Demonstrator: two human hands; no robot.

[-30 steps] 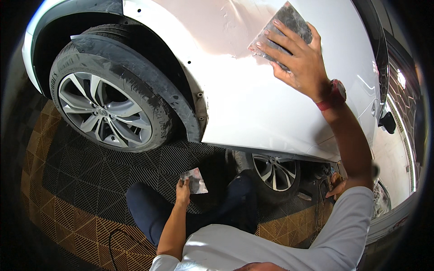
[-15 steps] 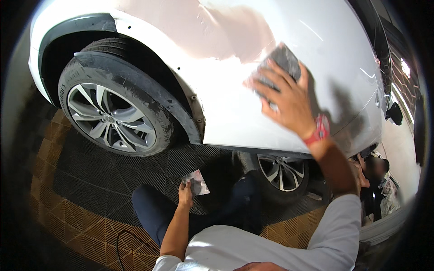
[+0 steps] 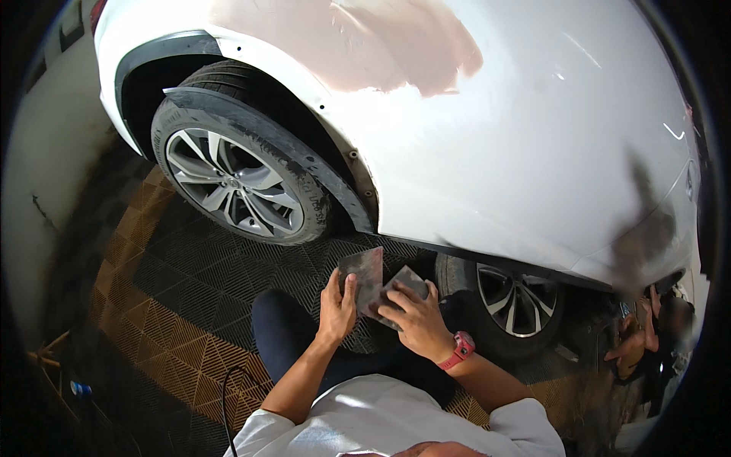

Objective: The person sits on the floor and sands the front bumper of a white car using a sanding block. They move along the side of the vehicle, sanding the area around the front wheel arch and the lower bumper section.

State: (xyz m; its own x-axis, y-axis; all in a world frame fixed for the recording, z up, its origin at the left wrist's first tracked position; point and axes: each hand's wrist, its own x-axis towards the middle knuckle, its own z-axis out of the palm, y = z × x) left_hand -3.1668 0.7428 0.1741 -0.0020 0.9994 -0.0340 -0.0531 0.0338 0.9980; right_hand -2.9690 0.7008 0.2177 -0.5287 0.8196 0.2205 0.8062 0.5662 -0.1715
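In front of my body, my left hand (image 3: 337, 311) grips a flat, dark grey putty spreader (image 3: 365, 273), thumb on its face. My right hand (image 3: 419, 320), with a red watch (image 3: 461, 347) on the wrist, is closed on a second dark grey putty spreader (image 3: 409, 279). The two plates meet or overlap at their lower corners; whether they touch is hard to tell. Both have pinkish smears. Above them, a pinkish-beige filler patch (image 3: 358, 46) covers part of the white car panel (image 3: 518, 152), well away from both hands.
A wheel (image 3: 236, 183) stands at left, a loose dark wheel-arch trim (image 3: 266, 126) across its tyre. Another wheel (image 3: 518, 301) is under the car. Black and tan floor tiles (image 3: 164, 305) lie below, with a thin cable (image 3: 225, 396). Another person (image 3: 647, 335) is at far right.
My right hand has come down from the white panel with its spreader to meet the left one. My left hand has raised its spreader slightly. The view has shifted a little.
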